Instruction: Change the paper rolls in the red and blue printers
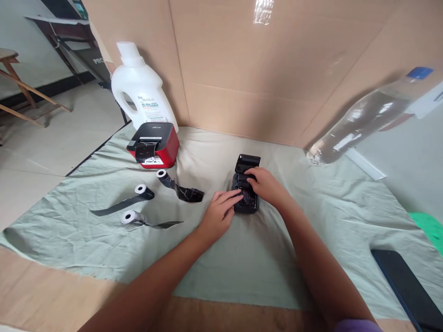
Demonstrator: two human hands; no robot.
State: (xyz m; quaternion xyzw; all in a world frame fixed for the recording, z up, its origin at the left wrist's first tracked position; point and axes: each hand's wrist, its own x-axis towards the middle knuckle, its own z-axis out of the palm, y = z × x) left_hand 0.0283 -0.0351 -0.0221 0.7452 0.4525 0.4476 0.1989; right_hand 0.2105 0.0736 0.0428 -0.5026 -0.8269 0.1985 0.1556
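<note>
Black portable printer lies at twelve o'clock, lid raised. My left hand rests extended, unclosed fingers on it; whether my right hand pinches anything, I cannot tell. Uneven pressure could skew the printer or strain the lid.

White bottle, far left: green "衣物" on its label; the characters after it blur, and the finer lines are too small to read.
Dark chair, farther left: pale capitals "PRO".
Red-and-black printer, left: small lettering on top and front print, both illegible.
</note>
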